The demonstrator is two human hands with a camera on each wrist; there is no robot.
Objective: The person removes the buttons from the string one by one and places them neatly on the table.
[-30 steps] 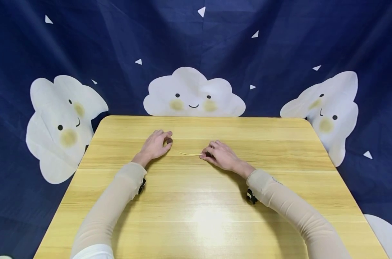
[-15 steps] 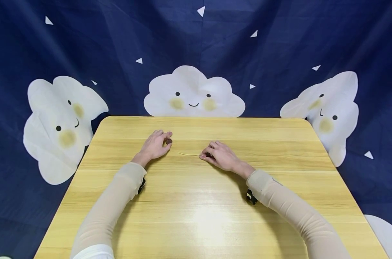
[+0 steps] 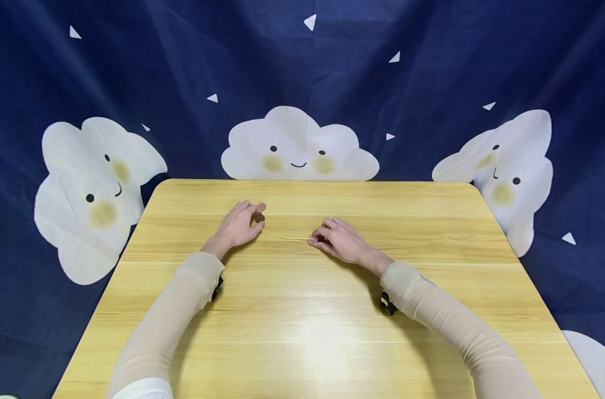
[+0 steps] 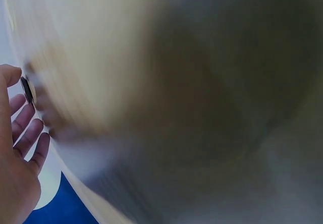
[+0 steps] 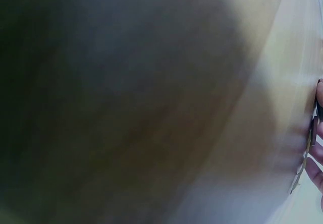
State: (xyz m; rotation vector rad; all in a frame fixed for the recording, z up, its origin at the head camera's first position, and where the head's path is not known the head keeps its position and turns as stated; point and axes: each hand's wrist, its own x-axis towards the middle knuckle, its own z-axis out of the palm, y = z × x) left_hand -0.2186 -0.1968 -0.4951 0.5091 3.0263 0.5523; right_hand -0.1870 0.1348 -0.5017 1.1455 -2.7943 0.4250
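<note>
In the head view my left hand (image 3: 236, 224) is low over the left side of the table, with its thumb and index finger bent around a small dark brown disc (image 3: 259, 219). A paler pinkish-brown disc (image 3: 262, 206) shows at its index fingertip. In the left wrist view the dark disc (image 4: 28, 90) appears edge-on, right by the thumb tip. My right hand (image 3: 344, 241) pinches another dark disc (image 3: 321, 238) between thumb and fingers. Beside it, a pinkish disc (image 3: 310, 241) meets the end of a thin yellow cord (image 3: 291, 238), which points toward my left hand.
The wooden table (image 3: 302, 288) has rounded far corners. A dark blue curtain (image 3: 302, 61) with white clouds hangs close behind and beside it. Black wrist cameras sit under both beige sleeves (image 3: 442, 310). Both wrist views are mostly blurred tabletop.
My left hand has slid very slightly left, and its two discs have shifted with it. My right hand and the yellow cord look the same.
</note>
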